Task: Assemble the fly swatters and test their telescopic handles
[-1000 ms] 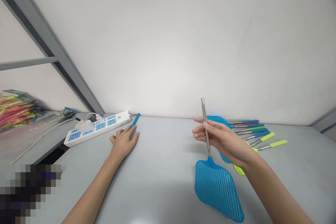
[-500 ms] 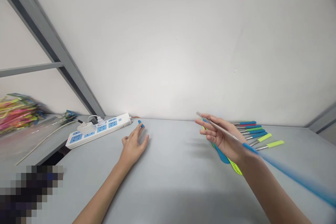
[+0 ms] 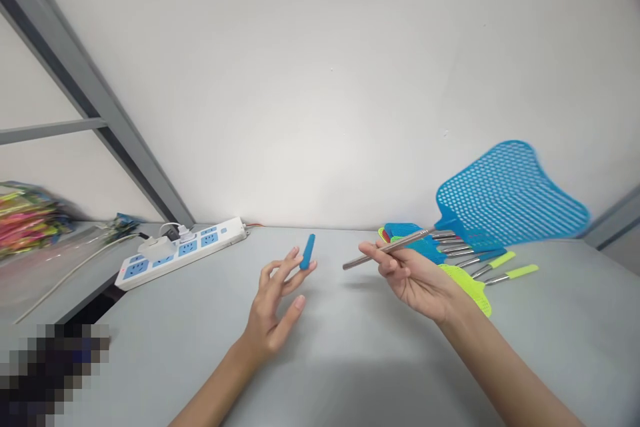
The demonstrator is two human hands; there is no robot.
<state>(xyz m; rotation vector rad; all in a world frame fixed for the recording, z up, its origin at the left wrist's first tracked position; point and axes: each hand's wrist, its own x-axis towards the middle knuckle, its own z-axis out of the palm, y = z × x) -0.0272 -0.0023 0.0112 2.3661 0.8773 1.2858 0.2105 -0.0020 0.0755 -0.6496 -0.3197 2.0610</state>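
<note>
My right hand [image 3: 417, 277] grips the bare metal rod [image 3: 385, 248] of a blue fly swatter, whose mesh head [image 3: 510, 197] is raised to the right, above the table. The rod's free end points left toward my left hand [image 3: 275, 303]. That hand is lifted off the grey table [image 3: 350, 360] and pinches a small blue handle sleeve [image 3: 307, 251] between its fingertips, a short gap from the rod's tip.
A pile of swatters with blue, green and yellow handles [image 3: 480, 257] lies behind my right hand. A white and blue power strip [image 3: 183, 250] with plugs sits at the back left. Colourful packets [image 3: 27, 217] lie far left. The white wall is close behind.
My left hand picked the blue sleeve up from beside the power strip and brought it right. My right hand flipped the swatter, so its head swung from below to up at the right.
</note>
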